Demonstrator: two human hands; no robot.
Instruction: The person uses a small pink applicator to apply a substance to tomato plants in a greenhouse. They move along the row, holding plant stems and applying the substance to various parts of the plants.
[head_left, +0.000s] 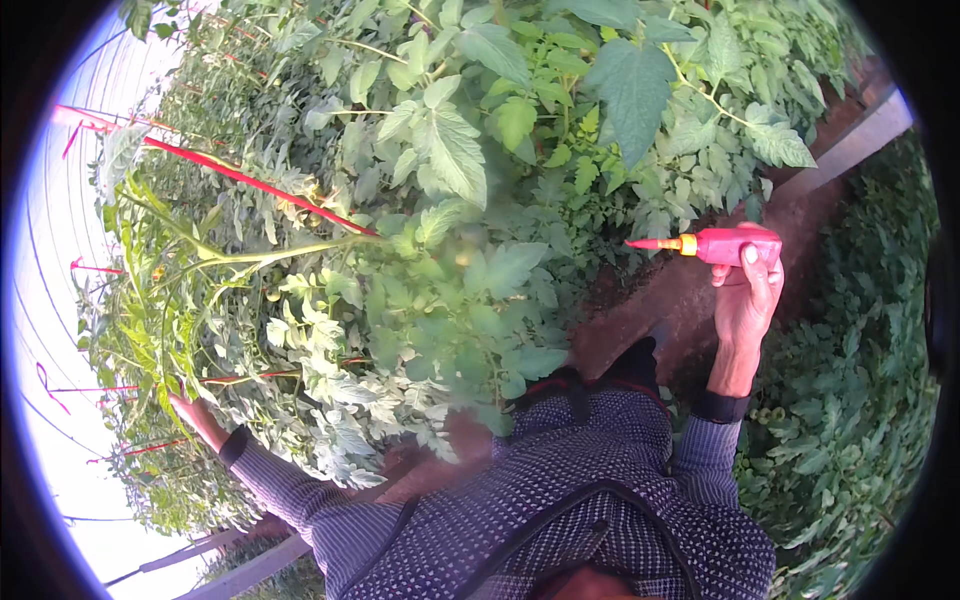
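My right hand (750, 289) is raised at the right, its fingers wrapped around a pink squeeze bottle (731, 246). The bottle lies on its side in my grasp, and its yellow collar (688, 244) and thin red nozzle (643, 244) point left toward the foliage. At the far left, my left hand (189, 411) reaches in among the leaves of a tomato plant (161, 352). Leaves cover its fingers, so whether they hold a stem is hidden. Above it, a pale green tomato stem (300, 251) branches into several shoots.
A red string (262, 184) runs slanting through the plants, with several more strings lower left. Dense tomato foliage (450, 150) fills the top and middle. A brown soil path (660, 300) passes below my right hand. A pale beam (855, 142) crosses at upper right; more plants (855, 420) line the right.
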